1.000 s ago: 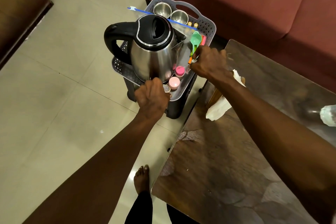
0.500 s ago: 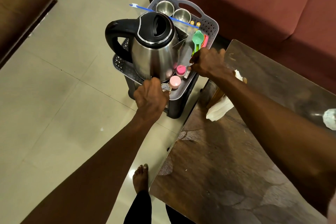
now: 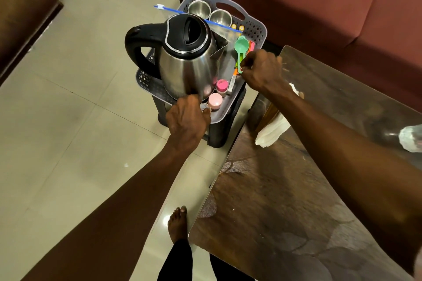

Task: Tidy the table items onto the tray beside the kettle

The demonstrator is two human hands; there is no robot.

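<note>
Placing is the step in hand: my left hand (image 3: pixel 186 121) pinches a small round thing at the tray (image 3: pixel 253 29) rim beside the kettle (image 3: pixel 189 66); my right hand (image 3: pixel 262 68) grips the green spoon (image 3: pixel 240 49). Next, let go.

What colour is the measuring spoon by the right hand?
Green: the measuring spoon lies on the grey tray, seen in the head view.
</note>
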